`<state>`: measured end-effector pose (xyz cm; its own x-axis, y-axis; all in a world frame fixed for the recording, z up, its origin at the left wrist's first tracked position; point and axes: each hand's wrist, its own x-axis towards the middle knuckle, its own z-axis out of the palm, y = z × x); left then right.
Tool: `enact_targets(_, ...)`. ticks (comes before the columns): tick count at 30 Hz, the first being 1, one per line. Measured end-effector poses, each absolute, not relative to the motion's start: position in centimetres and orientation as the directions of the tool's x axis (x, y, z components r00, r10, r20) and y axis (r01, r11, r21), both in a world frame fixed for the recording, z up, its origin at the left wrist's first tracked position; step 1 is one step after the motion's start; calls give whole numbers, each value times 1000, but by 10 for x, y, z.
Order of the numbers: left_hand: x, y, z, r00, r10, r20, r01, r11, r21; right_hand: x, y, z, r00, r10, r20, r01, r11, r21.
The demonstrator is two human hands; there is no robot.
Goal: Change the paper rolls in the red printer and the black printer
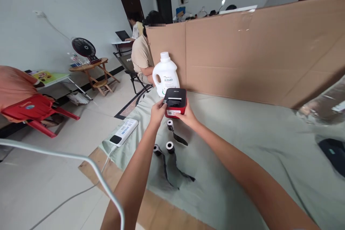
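Observation:
Between my two hands is a small black and red label printer (176, 95), with a dark slot on top and a white sticker on its near side. My left hand (158, 110) grips its left side, fingers closed on the edge. On the right side and lower front, my right hand (189, 115) is wrapped around it. Just below the printer stands a small paper roll (169, 125) with a dark strip trailing from it. Closer to me are two more rolls, a left roll (156, 150) and a right roll (170, 147), each with a dark tail unrolled on the cloth.
A white detergent bottle (165, 75) stands behind the printer, before a tall cardboard panel (229, 50). A white power strip (124, 132) lies at the cloth's left edge. A dark object (332, 154) and a plastic-wrapped package (323, 104) are at right. Seated people are at left.

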<state>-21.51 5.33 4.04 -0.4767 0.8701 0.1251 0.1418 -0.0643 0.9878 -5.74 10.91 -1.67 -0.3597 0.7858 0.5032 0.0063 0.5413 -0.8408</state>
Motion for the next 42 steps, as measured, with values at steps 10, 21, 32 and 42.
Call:
enact_targets(10,-35,-59,41,-273,903,332,40,-334,942,122,-30,15,-111,802,586,305,589,-748)
enact_targets(21,10,-95,-4,-303,925,227,55,-221,974,153,-73,-33,-70,861,504,442,480,-758)
enact_targets(32,10,-103,-15,-282,947,151,11,-155,988,154,-91,-51,-43,856,515,585,440,-682)
enact_targets(42,7,-109,-24,-236,929,283,158,-251,955,155,-91,-36,-30,799,600,617,487,-618)
